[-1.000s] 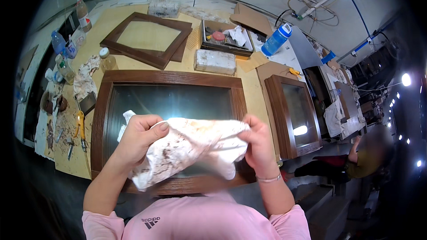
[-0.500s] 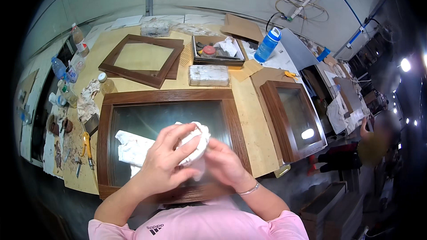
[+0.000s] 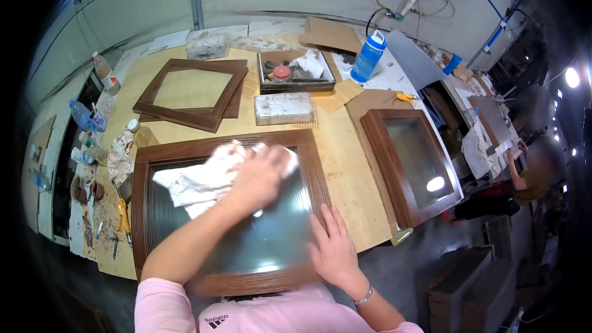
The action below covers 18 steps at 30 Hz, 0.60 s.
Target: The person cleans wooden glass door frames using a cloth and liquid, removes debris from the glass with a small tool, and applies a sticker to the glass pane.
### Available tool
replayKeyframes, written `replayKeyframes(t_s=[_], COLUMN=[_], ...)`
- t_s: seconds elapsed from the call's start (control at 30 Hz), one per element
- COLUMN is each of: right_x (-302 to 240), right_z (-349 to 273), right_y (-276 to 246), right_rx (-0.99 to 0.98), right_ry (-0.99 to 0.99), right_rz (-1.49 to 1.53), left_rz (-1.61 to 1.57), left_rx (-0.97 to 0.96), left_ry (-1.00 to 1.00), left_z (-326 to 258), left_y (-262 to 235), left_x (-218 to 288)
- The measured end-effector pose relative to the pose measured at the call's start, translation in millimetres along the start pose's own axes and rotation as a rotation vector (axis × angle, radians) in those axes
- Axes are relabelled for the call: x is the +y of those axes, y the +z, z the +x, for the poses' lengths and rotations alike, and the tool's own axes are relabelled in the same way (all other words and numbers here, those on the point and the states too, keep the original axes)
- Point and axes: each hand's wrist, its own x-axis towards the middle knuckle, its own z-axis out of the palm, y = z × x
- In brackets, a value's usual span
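Observation:
A brown wood-framed glass panel (image 3: 271,234) lies flat in front of me on the worktable. Near the top of its glass, my left hand (image 3: 262,176), slightly blurred, presses a crumpled white rag (image 3: 203,179) down, fingers curled over it. The rag spreads leftward across the glass and partly hides it. My right hand (image 3: 336,250) rests with fingers spread on the right side of the frame, near its lower corner, holding nothing.
Empty brown frames (image 3: 179,117) lie stacked behind the panel. Beyond it are a white block (image 3: 283,108), an open box of odds and ends (image 3: 296,86) and a blue bottle (image 3: 369,58). More glazed panels (image 3: 410,166) are stacked at right; bottles and tools crowd the left.
My hands have parted from around the bunched rag. The left has pushed it up and out over the glass; the right has moved down to the frame's right side.

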Motion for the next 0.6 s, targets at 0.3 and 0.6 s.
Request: replayKeyframes(t_s=[0.3, 0.6], right_x=[7, 15], right_z=[-3, -6], right_y=[8, 13], right_rx=[0.016, 0.054], right_ry=[-0.007, 0.015], right_rz=[0.047, 0.026], left_rz=[0.047, 0.175], left_rx=[0.054, 0.055], left_ry=[0.006, -0.171], left_z=[28, -48], left_y=[4, -33], left_x=[5, -69])
